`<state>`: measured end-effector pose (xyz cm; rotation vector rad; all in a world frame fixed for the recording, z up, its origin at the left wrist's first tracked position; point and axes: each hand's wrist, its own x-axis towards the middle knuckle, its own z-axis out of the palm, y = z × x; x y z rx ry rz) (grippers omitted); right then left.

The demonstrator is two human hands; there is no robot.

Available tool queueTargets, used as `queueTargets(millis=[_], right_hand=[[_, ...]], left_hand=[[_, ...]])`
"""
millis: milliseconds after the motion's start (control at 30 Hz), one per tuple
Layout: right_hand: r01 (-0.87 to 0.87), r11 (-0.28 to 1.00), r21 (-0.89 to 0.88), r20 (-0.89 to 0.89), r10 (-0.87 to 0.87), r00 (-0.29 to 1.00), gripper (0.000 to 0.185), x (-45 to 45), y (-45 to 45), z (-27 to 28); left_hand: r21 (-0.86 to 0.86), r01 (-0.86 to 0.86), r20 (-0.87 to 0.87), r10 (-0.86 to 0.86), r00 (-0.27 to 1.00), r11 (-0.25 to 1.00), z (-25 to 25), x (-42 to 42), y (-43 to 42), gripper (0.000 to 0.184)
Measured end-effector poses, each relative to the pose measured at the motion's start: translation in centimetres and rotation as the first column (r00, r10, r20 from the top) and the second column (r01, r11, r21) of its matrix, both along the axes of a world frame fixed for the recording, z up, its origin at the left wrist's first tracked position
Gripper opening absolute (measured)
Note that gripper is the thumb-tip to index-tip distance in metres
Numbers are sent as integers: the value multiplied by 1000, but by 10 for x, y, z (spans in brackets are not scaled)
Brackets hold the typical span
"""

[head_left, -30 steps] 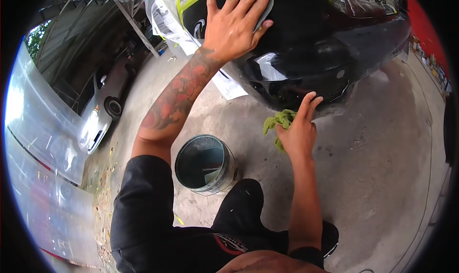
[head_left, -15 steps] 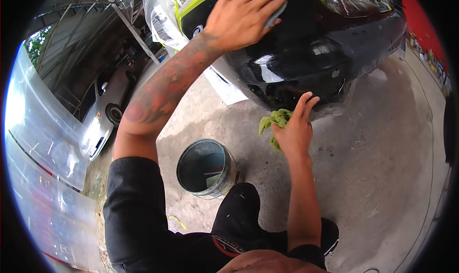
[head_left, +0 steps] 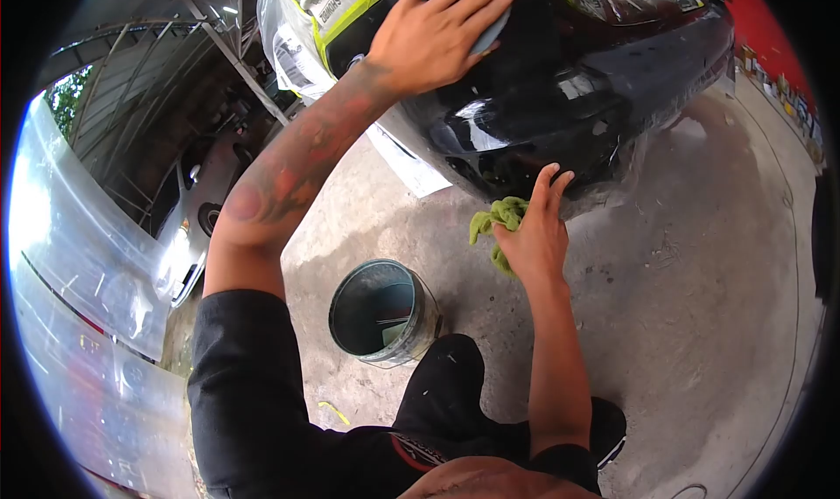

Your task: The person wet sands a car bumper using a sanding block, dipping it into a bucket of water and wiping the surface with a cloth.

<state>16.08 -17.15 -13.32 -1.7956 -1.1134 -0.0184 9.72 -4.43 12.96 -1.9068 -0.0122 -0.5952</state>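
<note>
My left hand (head_left: 429,40) lies with its fingers outstretched on a glossy black car bumper (head_left: 534,105) at the top. Under its palm and fingers it holds a thin grey-blue pad (head_left: 495,32) against the surface; most of the pad is hidden. Below the bumper's lower edge, my right hand (head_left: 535,232) grips a crumpled green cloth (head_left: 500,219) between thumb and palm. Two of its fingers point up towards the bumper, close to its edge. Whether those fingertips touch it I cannot tell.
A bucket (head_left: 420,333) with water stands on the concrete floor (head_left: 691,280) by my knee. Masking paper with yellow-green tape (head_left: 350,18) covers parts above the bumper. Plastic-like sheeting or panels (head_left: 87,324) stand at the left, with a silver car (head_left: 197,184) behind.
The view has shifted slightly, moving the bumper a little left and the bucket a little right. Both hands keep nearly the same places, still holding the pad and the cloth.
</note>
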Motion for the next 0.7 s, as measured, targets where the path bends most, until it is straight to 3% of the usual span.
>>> queueTargets(millis=[133,233,367,467,600,700], right_hand=[[-3,1000,-30,38,4,999,124,4,-3,1],[2,999,-32,44,-1,999,124,3,-1,2],[25,1000,-14,33,-24,999,123,0,1,1],[26,1000,4,21,-26,999,123,-1,2,2],[6,1000,-3,8,-6,1000,122,0,-1,3],[-18,999,-34,-32,17,999,125,2,-4,8]], left_hand=[[-85,-116,-24,114,993,990,-33,-57,18,69],[-40,-125,-43,123,991,991,-26,-53,17,71],[73,-85,66,80,995,994,-1,26,-3,71],[35,11,62,-13,998,999,4,47,-15,66],[25,-130,-39,131,991,991,-30,-8,5,75],[-45,-192,-223,177,958,980,-52,-52,15,76]])
